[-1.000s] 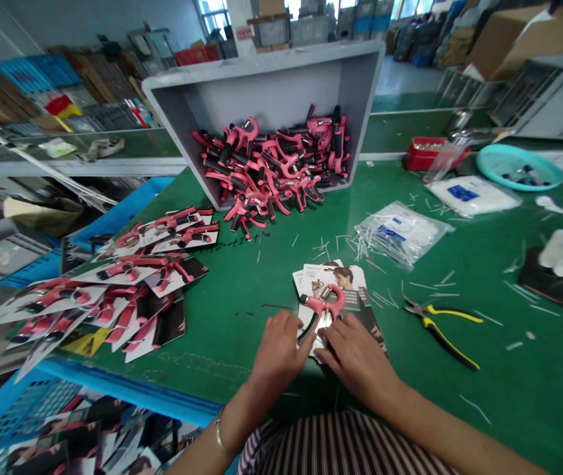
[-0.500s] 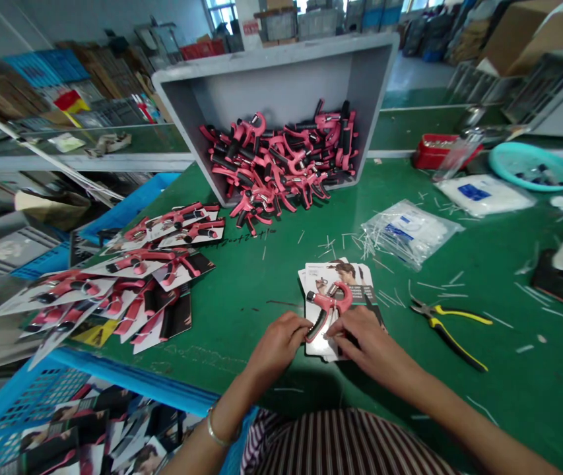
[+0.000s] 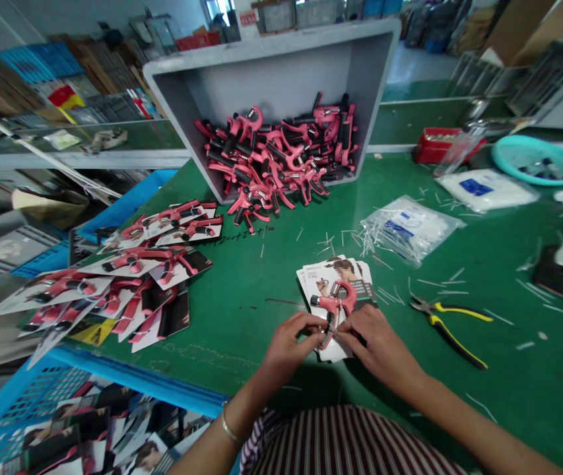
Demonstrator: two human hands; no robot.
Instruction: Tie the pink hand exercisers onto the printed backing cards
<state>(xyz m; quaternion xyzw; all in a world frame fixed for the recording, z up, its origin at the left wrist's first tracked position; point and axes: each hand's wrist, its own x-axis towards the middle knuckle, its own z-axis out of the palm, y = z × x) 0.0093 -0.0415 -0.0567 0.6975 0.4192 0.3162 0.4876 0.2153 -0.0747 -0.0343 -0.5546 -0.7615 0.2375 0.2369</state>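
Note:
A pink and black hand grip strengthener (image 3: 333, 303) lies on a stack of printed backing cards (image 3: 313, 277) at the front of the table. My left hand (image 3: 294, 343) has its thumb and fingers closed on the black handle end. Opposite it, my right hand (image 3: 373, 340) pinches close to the middle of the grip, where a thin pale strip, apparently a cable tie (image 3: 339, 313), runs to the fingertips. The fingers hide part of the strip and of the lower handle.
Behind stands a tipped grey crate (image 3: 271, 56) of loose grips. Carded grips (image 3: 132, 264) lie left, above a blue basket (image 3: 24, 389). To the right are yellow-black cutting pliers (image 3: 447, 323), scattered cable ties, a bag of ties (image 3: 414, 224) and a turquoise bowl (image 3: 503, 165).
The grip strengthener has turned on the cards, its lower handle swinging to the right. My left hand has moved right with it, closer to my right hand, which stays pinched.

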